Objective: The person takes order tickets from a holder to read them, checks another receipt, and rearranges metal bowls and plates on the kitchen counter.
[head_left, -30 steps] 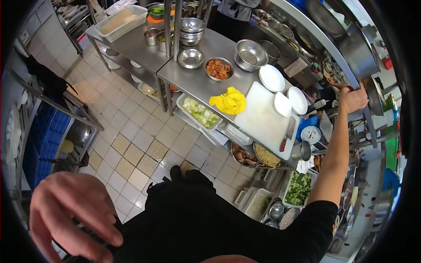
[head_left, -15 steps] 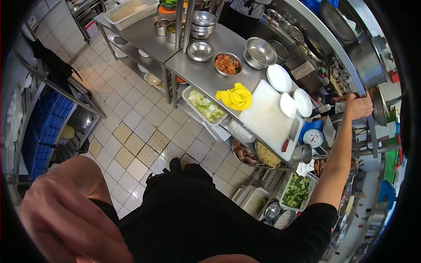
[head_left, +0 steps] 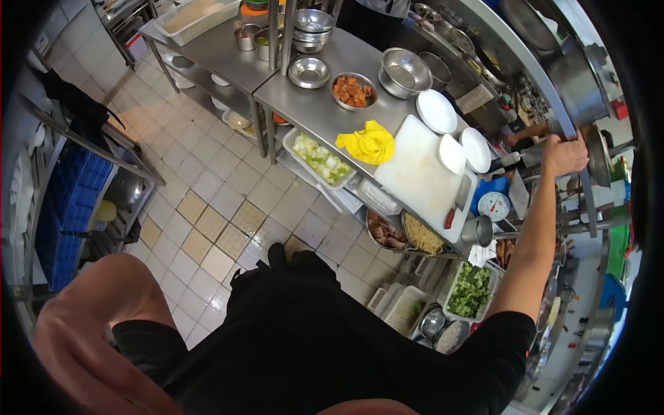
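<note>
At the right, my bare right arm reaches up, with my right hand (head_left: 567, 155) closed on the edge of the long metal shelf (head_left: 550, 97). Pans and a large pot (head_left: 577, 83) stand just beyond it. My left arm is bent and close to the camera at the lower left; its hand is out of sight. Below the shelf, a steel table (head_left: 277, 90) carries a white cutting board (head_left: 420, 169), a yellow cloth (head_left: 368, 143), white plates (head_left: 437, 111), a bowl of reddish chunks (head_left: 353, 92) and a dial scale (head_left: 494, 206).
Under the table are tubs of cut cabbage (head_left: 319, 159), noodles (head_left: 423, 234) and green leaves (head_left: 470, 292). Blue crates (head_left: 79, 187) stand on the left rack. A co-worker's apron (head_left: 387, 5) shows at the top, and another person's hand (head_left: 529, 133) is near my right hand.
My left hand, seen with its fingers apart a second ago, has risen out of view as the arm bent. My right hand stays at the shelf edge. The view has shifted slightly.
</note>
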{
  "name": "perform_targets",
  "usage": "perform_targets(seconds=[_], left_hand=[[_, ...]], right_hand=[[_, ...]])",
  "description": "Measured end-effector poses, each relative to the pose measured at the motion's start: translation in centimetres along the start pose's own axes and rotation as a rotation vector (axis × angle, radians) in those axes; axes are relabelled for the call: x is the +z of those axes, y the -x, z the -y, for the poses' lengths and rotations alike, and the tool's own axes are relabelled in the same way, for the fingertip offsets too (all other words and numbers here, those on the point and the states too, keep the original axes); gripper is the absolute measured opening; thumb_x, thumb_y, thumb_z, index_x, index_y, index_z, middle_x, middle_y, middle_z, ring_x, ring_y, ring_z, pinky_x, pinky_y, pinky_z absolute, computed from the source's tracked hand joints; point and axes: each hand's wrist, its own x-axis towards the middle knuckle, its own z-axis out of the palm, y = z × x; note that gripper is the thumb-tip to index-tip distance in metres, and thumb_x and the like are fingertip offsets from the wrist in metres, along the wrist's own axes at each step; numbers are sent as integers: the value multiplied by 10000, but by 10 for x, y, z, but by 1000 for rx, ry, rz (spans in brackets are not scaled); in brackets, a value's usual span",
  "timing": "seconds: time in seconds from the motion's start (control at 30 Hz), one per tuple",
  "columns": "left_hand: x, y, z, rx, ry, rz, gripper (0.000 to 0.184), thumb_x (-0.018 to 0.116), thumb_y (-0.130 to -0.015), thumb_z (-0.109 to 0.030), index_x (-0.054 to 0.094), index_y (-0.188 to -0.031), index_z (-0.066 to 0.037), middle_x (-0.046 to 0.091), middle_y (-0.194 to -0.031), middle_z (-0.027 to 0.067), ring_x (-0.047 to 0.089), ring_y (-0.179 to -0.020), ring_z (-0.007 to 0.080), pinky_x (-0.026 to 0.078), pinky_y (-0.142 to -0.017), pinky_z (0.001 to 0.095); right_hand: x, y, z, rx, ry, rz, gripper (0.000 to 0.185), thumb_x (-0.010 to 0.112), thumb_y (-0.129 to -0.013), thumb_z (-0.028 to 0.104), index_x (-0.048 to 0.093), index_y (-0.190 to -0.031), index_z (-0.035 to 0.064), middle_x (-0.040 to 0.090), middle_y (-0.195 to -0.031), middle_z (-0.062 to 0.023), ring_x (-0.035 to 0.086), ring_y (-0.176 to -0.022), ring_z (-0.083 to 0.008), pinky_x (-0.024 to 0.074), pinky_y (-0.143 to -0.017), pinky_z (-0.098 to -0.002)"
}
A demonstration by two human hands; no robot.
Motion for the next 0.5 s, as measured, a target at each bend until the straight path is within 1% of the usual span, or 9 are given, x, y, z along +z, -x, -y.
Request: perform_targets(seconds=[0.17,0.27,0.3,0.4,0.5], left_hand=[[0,-1,-7,-7,-17,26,152,501,-799,-48,624,-875,-94,596,-849,103,583,-764,213,513,-642,281],[0,-1,-8,-6,-25,37,157,498,-804,-51,625,-887,-94,593,-860,107,581,-772,220,514,-645,288],[-1,-1,-7,-3,-28,42,159,497,-805,-52,625,-890,-94,592,-864,109,581,-775,222,514,-646,291],[-2,-5,-4,3,-25,59,164,495,-810,-56,626,-901,-94,589,-876,113,579,-783,229,515,-649,298],[-5,-6,-4,14,-26,83,170,492,-814,-59,627,-913,-94,587,-887,117,577,-791,235,515,-652,306]], right_hand=[[-6,-2,3,-5,37,85,459,574,-541,254,516,-976,121,514,-924,-64,464,-933,-273,301,-897,-453],[-6,-3,4,-8,53,65,466,575,-541,255,517,-983,121,516,-941,-66,461,-941,-271,301,-899,-454],[-6,-3,4,2,64,82,459,572,-538,254,523,-975,122,515,-935,-62,460,-938,-268,304,-895,-453],[-5,-2,4,-20,49,17,442,567,-539,249,534,-960,120,514,-927,-58,461,-930,-266,309,-889,-450],[-1,-1,1,-32,59,23,446,561,-540,246,528,-967,124,509,-920,-48,464,-919,-265,316,-882,-446]])
